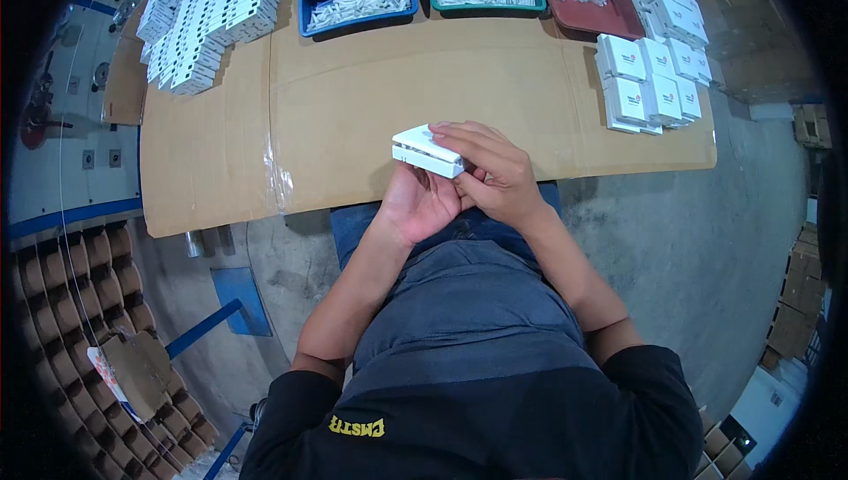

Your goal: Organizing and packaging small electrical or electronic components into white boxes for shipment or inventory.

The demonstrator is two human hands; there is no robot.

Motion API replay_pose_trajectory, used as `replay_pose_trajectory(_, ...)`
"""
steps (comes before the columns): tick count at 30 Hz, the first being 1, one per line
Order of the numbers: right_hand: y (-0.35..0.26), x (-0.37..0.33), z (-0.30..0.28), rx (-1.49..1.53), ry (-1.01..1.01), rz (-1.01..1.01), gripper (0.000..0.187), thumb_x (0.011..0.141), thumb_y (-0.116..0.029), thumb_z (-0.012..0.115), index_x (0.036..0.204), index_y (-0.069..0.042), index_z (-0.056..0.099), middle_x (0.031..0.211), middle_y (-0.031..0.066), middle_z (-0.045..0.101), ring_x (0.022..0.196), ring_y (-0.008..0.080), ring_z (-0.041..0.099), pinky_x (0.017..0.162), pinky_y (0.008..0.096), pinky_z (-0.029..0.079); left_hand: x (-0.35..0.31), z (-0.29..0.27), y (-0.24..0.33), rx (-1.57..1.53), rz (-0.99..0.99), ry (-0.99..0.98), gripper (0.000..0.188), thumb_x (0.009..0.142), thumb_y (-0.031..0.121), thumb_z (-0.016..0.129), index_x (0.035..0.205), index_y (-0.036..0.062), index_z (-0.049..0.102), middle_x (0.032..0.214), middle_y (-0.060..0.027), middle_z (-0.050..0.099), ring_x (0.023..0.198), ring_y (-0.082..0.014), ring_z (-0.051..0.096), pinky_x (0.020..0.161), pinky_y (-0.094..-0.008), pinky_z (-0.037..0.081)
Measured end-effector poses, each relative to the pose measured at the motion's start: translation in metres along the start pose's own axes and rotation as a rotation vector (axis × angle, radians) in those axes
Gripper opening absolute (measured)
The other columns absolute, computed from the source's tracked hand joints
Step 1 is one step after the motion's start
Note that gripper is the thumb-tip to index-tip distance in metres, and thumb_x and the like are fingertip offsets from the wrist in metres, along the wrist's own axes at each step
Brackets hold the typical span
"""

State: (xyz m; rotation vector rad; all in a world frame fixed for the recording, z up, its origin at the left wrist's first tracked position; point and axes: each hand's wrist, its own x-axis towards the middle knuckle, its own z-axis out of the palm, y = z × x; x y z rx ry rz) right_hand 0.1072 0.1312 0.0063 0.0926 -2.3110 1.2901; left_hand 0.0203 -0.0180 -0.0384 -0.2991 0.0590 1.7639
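Note:
In front of my body, at the table's near edge, I hold a small white two-part case. Its top half sits slightly tilted over the lower half, and a dark gap shows along the near side. My left hand is under the case, palm up, bearing it from below; some of its fingers are hidden beneath. My right hand grips the case from the right, with its fingers over the top half and its thumb low near the right end. What lies inside the case is hidden.
A brown cardboard sheet covers the table. White units stand in rows at the back left; white boxes are stacked at the right. Along the back are a blue tray, a green tray and a red tray.

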Motion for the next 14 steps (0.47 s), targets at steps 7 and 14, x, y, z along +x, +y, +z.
replay_pose_trajectory(7, -0.009, 0.008, 0.006, 0.019, 0.012, -0.006, 0.043, 0.080, 0.002, 0.070, 0.122, -0.003, 0.073, 0.126, 0.0140, 0.074, 0.121, 0.0311, 0.068, 0.105, 0.0403, 0.052, -0.003, -0.007, 0.004, -0.064, -0.083, 0.008, 0.060, 0.109, 0.059, 0.036, 0.138, 0.0118, 0.058, 0.131, -0.0137, 0.067, 0.113, -0.0322, 0.070, 0.101, -0.0481, 0.057)
replay_pose_trajectory(14, -0.004, 0.002, 0.007, 0.051, -0.059, 0.088, 0.040, 0.081, 0.000, 0.072, 0.122, -0.003, 0.074, 0.122, 0.0131, 0.075, 0.117, 0.0292, 0.071, 0.101, 0.0386, 0.055, -0.001, -0.016, 0.002, -0.102, -0.079, 0.023, 0.057, 0.108, 0.057, 0.042, 0.137, 0.0114, 0.060, 0.129, -0.0140, 0.069, 0.113, -0.0315, 0.072, 0.100, -0.0466, 0.058)
